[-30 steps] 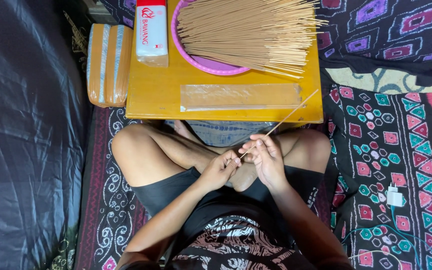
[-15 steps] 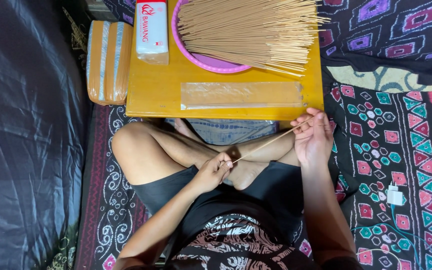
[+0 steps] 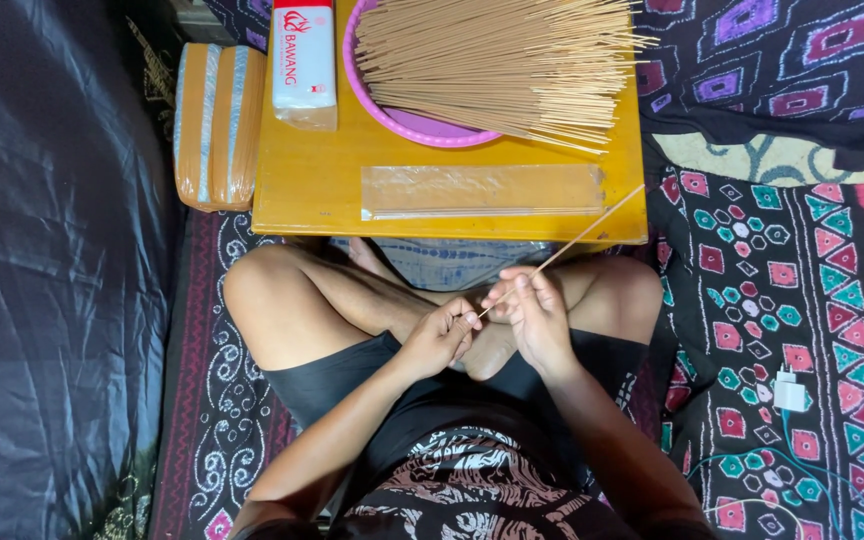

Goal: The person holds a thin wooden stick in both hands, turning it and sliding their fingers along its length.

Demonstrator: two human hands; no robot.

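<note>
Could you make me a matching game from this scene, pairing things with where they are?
Things:
1. thin tan stick
2. round pink plastic basin
3. clear flat plastic sleeve
4. white plug-in charger

Places:
A. on the patterned mat
B. at the yellow table's near edge
C. pinched by both hands
D. under the pile of sticks

Pairs: 1-C, 2-D, 3-B, 4-A

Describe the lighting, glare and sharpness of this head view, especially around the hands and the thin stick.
Head view: even, soft light, with no hard shadows on the yellow table. Mild glare streaks the clear plastic sleeve and the dark sheet. The left hand, right hand and thin stick are sharp, without motion blur. Edges bend slightly from the wide lens.
</note>
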